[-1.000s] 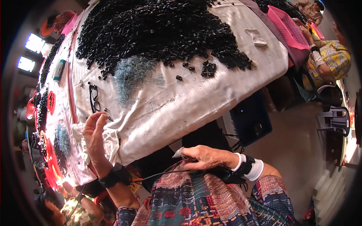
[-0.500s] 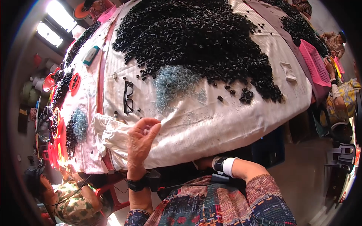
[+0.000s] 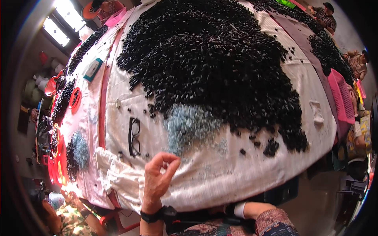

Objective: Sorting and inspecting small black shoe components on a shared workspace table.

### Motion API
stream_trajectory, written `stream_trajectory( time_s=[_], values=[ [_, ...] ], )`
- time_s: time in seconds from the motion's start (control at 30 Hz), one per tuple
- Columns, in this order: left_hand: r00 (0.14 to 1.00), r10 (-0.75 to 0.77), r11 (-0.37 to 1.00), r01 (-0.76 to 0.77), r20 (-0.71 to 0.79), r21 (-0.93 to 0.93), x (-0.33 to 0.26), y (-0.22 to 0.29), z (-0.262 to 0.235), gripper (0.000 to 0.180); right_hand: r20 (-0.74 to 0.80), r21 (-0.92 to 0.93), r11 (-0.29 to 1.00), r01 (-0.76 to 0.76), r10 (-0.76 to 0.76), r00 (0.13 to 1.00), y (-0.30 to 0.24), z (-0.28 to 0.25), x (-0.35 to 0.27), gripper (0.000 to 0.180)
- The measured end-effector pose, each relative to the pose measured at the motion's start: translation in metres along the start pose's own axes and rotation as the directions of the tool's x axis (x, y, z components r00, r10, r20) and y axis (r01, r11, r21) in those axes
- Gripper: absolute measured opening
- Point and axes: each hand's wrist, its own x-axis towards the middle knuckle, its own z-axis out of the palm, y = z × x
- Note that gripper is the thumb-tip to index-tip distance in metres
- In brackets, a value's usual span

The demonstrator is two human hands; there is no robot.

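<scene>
Black small parts (image 3: 220, 67) heaped wide over white cloth (image 3: 220, 177) covering table, pale blue-grey patch (image 3: 191, 126) at heap's near edge; black-framed glasses (image 3: 134, 137) lying flat just left of that patch. Left hand (image 3: 157, 179) raised over cloth's near edge, thumb and forefinger tips pinched into a ring, whether clamped on anything cannot tell, black wrist strap (image 3: 157, 215) below; right hand hidden under table edge, only white-cuffed wrist (image 3: 240, 209) showing, fingers impossible to judge

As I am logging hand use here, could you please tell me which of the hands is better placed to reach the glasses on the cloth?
Probably the left hand: it is raised over the white cloth, beside the black-framed glasses. The right hand is hidden below the table edge; only its wrist shows.
</scene>
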Motion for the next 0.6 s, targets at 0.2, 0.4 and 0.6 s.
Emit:
stream_trajectory(
  time_s=[0.2, 0.4, 0.6],
  values=[
    [0.996, -0.068, 0.997, 0.069, 0.058, -0.017, 0.038, 0.018, -0.002, 0.011, 0.081, 0.07, 0.997, 0.033, -0.039, 0.996, 0.069, -0.03, -0.101, 0.042],
    [1.0, -0.009, 1.0, 0.01, 0.019, -0.024, 0.044, 0.031, -0.001, 0.011, 0.081, 0.06, 0.995, 0.082, -0.086, 0.993, 0.063, -0.037, -0.074, 0.042],
    [0.995, 0.096, 0.987, -0.091, 0.034, -0.13, 0.015, 0.023, 0.0, 0.015, 0.125, 0.013, 0.99, 0.137, -0.138, 0.983, 0.031, -0.024, -0.049, 0.043]
  ],
)
